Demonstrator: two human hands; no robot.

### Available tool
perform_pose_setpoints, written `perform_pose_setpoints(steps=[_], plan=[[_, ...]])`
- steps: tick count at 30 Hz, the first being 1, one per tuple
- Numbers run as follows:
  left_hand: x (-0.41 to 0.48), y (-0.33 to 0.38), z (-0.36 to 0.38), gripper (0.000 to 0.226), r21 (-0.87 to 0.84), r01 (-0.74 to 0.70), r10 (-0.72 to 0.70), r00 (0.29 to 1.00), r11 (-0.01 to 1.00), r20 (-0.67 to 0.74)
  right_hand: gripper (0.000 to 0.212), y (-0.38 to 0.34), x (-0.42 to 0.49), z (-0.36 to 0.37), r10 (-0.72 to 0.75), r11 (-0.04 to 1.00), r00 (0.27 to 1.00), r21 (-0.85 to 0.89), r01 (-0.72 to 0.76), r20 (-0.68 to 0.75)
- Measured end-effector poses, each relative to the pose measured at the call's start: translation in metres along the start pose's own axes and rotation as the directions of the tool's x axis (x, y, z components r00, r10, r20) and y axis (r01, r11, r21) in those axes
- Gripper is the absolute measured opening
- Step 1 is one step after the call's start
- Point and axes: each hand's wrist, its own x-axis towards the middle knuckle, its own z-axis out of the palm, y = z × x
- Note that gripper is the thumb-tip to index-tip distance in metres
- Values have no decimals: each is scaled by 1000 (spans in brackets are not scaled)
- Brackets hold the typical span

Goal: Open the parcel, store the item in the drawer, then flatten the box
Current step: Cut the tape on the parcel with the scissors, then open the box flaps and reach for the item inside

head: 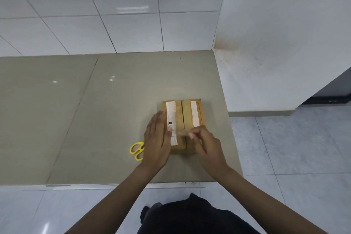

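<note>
Cardboard parcel (pixel 183 125): lies flat on the grey-beige countertop (pixel 95 120), toward its right-hand end, near the front edge. Long axis runs from the person away toward the tiled wall (pixel 114 25), tipped slightly leftward at the far end. Brown corrugated card, worn at the surface. Two top flaps meet along a dark centre seam that follows the long axis; each flap carries a white strip of torn label (the left strip shows a small dark printed mark, text unreadable). Flaps lie closed or nearly so.

Left hand (pixel 158 138): fingers extended and together, laid flat along the parcel's left edge, thumb resting on the left label strip. Not gripping, only pressing.

Right hand (pixel 206 142): over the parcel's near right corner, fingers curled inward, thumb and fingertips pinched together at the near end of the seam. Whether anything is caught in the pinch cannot be told (blurred).

Scissors (pixel 137 149): yellow handles visible on the countertop just left of the left hand; blades hidden beneath it.
</note>
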Motion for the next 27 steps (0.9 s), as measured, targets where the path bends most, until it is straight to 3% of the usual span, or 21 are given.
perform_pose_setpoints(steps=[3,5,9,14,18,21,27], plan=[[14,16,16,63,-38,10,-7,997,999,78,7,-18,10,-3,193,957,957,256,-135,-216],[17,16,27,74,119,-9,-6,992,993,129,8,-27,18,-7,296,906,907,387,-168,-299],[13,13,43,86,537,-121,36,985,835,166,12,-36,37,-29,346,857,827,508,-86,-444],[13,12,50,84,618,-139,38,984,773,173,7,-37,51,-61,353,846,711,532,35,-608],[13,13,48,85,624,-148,25,979,767,202,7,-32,57,-94,314,881,579,459,118,-752],[12,15,47,86,635,-154,20,977,757,213,7,-25,54,-107,197,936,545,321,142,-815],[12,17,45,84,630,-157,36,979,761,200,10,-4,37,-98,17,999,671,43,23,-741]])
